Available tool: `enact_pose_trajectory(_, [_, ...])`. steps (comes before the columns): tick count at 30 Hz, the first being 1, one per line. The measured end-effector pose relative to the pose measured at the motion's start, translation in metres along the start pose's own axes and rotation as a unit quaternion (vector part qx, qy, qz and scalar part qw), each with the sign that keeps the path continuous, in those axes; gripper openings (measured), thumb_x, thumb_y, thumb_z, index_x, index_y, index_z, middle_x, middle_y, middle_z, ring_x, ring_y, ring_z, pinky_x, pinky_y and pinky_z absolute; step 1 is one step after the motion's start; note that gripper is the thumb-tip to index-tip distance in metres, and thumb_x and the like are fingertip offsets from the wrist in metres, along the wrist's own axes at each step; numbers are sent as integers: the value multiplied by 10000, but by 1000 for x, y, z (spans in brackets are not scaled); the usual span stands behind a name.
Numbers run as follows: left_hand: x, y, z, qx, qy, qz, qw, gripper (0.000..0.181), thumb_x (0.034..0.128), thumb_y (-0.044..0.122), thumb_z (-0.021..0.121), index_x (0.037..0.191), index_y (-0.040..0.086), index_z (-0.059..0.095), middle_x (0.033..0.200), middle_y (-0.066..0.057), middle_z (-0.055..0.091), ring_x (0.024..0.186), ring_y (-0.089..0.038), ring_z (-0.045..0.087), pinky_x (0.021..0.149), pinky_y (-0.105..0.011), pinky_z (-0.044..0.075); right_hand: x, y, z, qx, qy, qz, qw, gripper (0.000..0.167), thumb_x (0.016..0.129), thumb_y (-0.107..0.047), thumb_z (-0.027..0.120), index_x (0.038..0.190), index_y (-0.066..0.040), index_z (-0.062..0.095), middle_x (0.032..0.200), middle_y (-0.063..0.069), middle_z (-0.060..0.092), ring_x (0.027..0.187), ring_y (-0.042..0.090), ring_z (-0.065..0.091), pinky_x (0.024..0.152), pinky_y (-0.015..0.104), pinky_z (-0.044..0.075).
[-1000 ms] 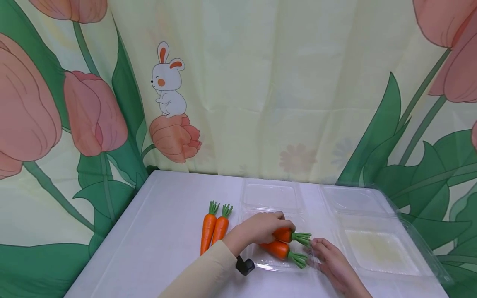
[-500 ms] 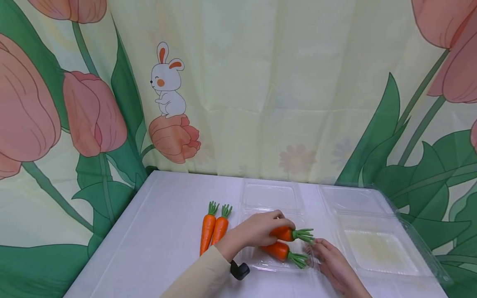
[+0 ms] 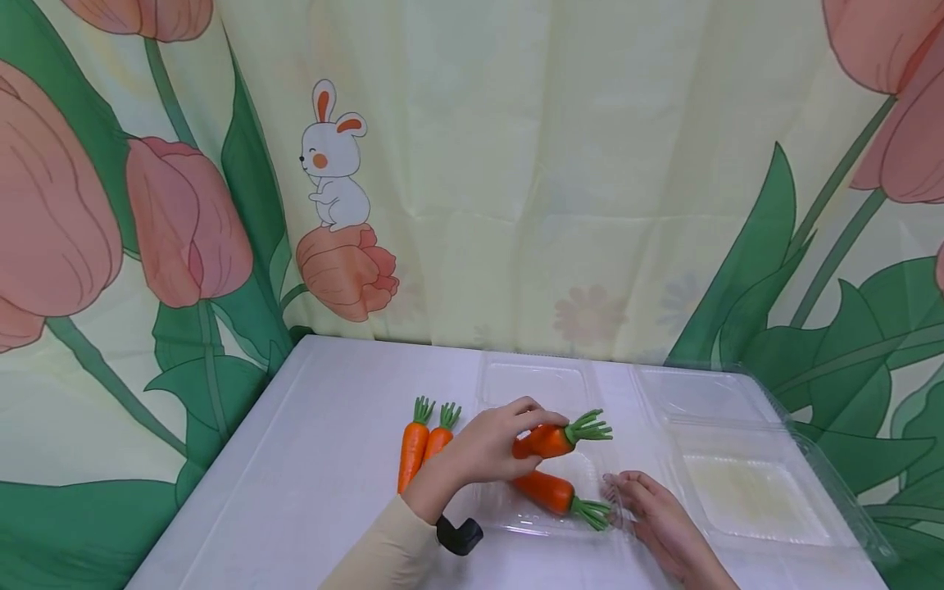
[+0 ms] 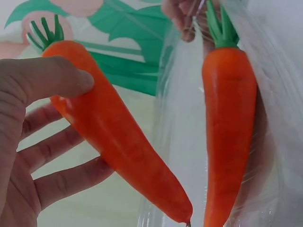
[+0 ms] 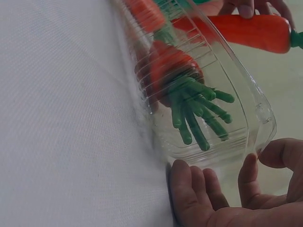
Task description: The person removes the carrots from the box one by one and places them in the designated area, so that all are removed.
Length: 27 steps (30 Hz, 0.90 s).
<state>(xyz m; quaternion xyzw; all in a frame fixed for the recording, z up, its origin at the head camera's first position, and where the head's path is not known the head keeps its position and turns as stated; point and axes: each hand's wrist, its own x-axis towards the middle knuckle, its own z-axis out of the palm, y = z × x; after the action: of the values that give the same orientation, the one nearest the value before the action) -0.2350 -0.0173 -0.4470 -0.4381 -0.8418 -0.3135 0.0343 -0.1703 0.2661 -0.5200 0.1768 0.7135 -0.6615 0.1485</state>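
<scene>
An orange carrot (image 3: 544,442) with a green top is held between the thumb and fingers of my left hand (image 3: 483,447), raised over a clear plastic container (image 3: 516,524). Seen from the left wrist, the held carrot (image 4: 118,127) slants with its tip downward. Inside the container lies a second carrot (image 3: 547,493), its green top toward the right; the right wrist view shows that carrot (image 5: 173,71) through the clear wall. My right hand (image 3: 664,523) pinches the container's right rim between thumb and index finger, plain in the right wrist view.
Two more carrots, one (image 3: 412,453) beside the other (image 3: 439,441), lie on the white table (image 3: 310,459) to the left, partly behind the left forearm. Another clear container (image 3: 752,500) stands open at right. A printed curtain (image 3: 472,180) hangs behind the table.
My left hand has lifted the carrot up and slightly left, away from the one in the container. The right hand stays at the container's rim.
</scene>
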Motion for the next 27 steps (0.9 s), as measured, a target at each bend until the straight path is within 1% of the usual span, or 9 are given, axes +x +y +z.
enact_pose_trajectory(4, [-3,-1,-6,-778,237,-392,9959,600,900,128,782,1428,331,578,1255,62,612,1034,-66,624,762,-134,551,-1,0,0,63,-1,-5,10000,281,1080,-251,486,1197,-1,537,1289,94,669,1128,193,596,933,410,593])
enact_pose_trajectory(9, [-8,-3,-12,-1708,690,-838,9793,604,892,115,776,1430,306,580,1258,25,639,999,-86,657,714,-201,592,-2,-1,0,30,-16,-40,10000,273,1081,-258,486,1177,-8,538,1341,118,643,1159,186,580,939,415,587])
enact_pose_trajectory(11, [-9,-4,-14,-2076,832,-1109,9684,610,889,117,773,1433,311,575,1266,1,642,977,-111,677,706,-238,606,-3,0,0,24,-11,-69,10000,261,1078,-252,490,1162,-11,540,1349,119,637,1163,181,576,932,410,585])
enact_pose_trajectory(13, [-11,-5,-17,-2444,986,-1433,9539,613,886,137,768,1436,322,571,1265,-26,636,950,-135,688,706,-274,616,-3,0,0,27,3,-85,10000,255,1076,-251,495,1157,-13,544,1354,120,635,1163,176,580,929,411,587])
enact_pose_trajectory(16, [-14,-7,-21,-3043,1257,-1845,9261,601,896,159,760,1444,310,564,1262,-77,610,891,-165,689,697,-317,624,-3,0,0,87,-46,-119,9999,252,1080,-246,496,1154,-8,538,1344,115,634,1158,174,582,930,410,588])
enact_pose_trajectory(18, [-17,-9,-25,-3409,1433,-2018,9070,588,904,160,748,1448,280,562,1253,-109,589,837,-172,680,682,-328,624,-3,0,0,133,-19,-107,9999,246,1081,-246,503,1148,-13,544,1329,102,640,1146,168,588,928,411,592])
enact_pose_trajectory(20, [-19,-12,-29,-3691,1560,-2131,8911,576,915,150,738,1453,248,559,1240,-134,572,792,-180,676,658,-333,622,-3,-1,0,136,-40,-114,9998,251,1084,-249,501,1151,-11,542,1323,97,638,1143,165,581,926,406,591])
enact_pose_trajectory(24, [-26,-18,-35,-3873,1689,-2381,8745,547,926,149,732,1442,229,570,1202,-140,562,755,-187,697,638,-340,621,-2,-1,0,116,-15,-78,9999,253,1084,-252,502,1155,-14,548,1294,77,643,1123,173,571,914,389,591])
enact_pose_trajectory(27, [-34,-23,-39,-3772,1709,-2628,8714,527,931,173,734,1429,245,580,1192,-135,563,781,-203,715,646,-352,625,-2,-2,0,78,4,-57,10000,253,1081,-255,503,1155,-18,549,1287,76,647,1124,180,568,904,381,589])
